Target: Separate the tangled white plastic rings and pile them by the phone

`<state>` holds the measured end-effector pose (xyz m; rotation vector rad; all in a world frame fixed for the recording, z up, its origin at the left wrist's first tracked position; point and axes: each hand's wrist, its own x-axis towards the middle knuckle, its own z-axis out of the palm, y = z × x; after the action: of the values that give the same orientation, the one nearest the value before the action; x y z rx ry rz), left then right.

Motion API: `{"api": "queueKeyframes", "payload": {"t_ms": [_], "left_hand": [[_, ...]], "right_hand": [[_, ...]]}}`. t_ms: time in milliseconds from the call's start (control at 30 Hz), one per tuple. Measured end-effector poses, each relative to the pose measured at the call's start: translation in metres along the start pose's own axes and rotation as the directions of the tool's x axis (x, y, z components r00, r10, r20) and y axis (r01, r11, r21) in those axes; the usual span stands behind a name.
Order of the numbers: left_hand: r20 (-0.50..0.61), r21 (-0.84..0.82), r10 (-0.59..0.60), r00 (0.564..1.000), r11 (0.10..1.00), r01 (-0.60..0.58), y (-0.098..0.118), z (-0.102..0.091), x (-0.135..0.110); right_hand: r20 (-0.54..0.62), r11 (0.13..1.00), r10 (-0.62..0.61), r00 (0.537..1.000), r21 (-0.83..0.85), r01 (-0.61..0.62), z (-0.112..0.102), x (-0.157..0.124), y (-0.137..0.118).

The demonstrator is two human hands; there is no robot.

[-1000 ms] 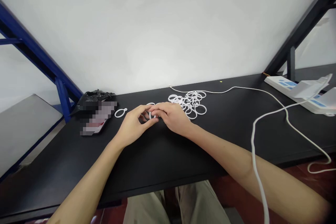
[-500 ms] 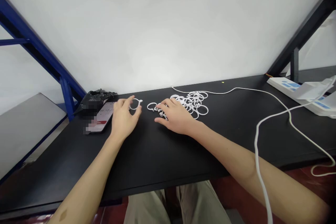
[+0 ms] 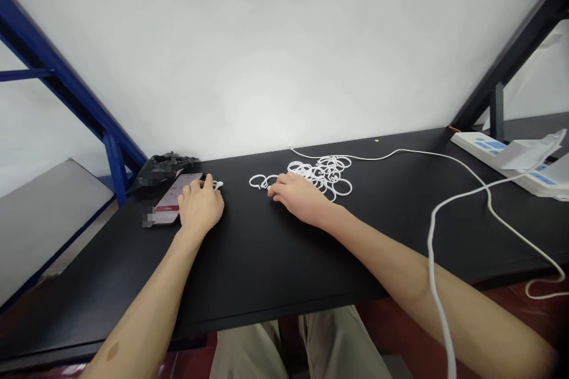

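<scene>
Two bare hands over one black table (image 3: pixel 249 266), and white rings all round them. The left hand (image 3: pixel 201 207) is palm down with the fingers loosely curled, and exactly one ring (image 3: pixel 218 185) pokes out past the fingertips at about 1 o'clock from it. Can't tell if it's pinched or just covered, since the back of the hand blocks it.

Right hand (image 3: pixel 301 196) is over at 3 o'clock from the left one, well apart, fingers bent and bunched, tips down by the rings. No idea whether it's got hold of one, the grip is hidden. Two rings show past those fingertips towards 10 o'clock, the far one (image 3: pixel 256 176) in full and the near one partly covered.

The big lot is one pile of rings (image 3: pixel 320 173) at 1 o'clock from the right hand, easily over ten, but they overlap too much for an honest count.

Other bits: one phone (image 3: pixel 175 196) at 9 o'clock from the left hand, just beside it, and one crumpled black bag (image 3: pixel 162 167) at 10. One white box (image 3: pixel 480 151) with blue patches is way out at 3 o'clock from the right hand.
</scene>
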<state>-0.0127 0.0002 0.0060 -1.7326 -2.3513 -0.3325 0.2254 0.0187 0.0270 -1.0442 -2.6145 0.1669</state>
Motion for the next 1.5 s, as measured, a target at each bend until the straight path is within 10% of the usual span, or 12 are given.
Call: {"api": "queueKeyframes", "payload": {"t_ms": [267,400,567,1500], "left_hand": [[-0.25,-0.398,0.135,0.959,0.888,-0.229,0.011,-0.013,-0.005],[-0.104,-0.712,0.402,0.91,0.608,-0.35,0.03,-0.022,-0.02],[0.009,-0.798,0.588,0.809,0.492,-0.349,0.045,-0.029,-0.033],[0.003,-0.681,0.507,0.862,0.632,-0.37,0.044,-0.022,-0.03]], "right_hand": [[-0.203,0.991,-0.105,0.974,0.063,0.12,-0.001,0.0,0.0],[-0.412,0.974,-0.096,0.906,0.15,0.172,0.0,0.0,-0.003],[-0.519,0.925,-0.004,0.855,0.322,0.2,0.005,0.0,-0.013],[-0.276,0.831,0.192,0.942,0.557,-0.006,0.005,-0.001,-0.019]]}}
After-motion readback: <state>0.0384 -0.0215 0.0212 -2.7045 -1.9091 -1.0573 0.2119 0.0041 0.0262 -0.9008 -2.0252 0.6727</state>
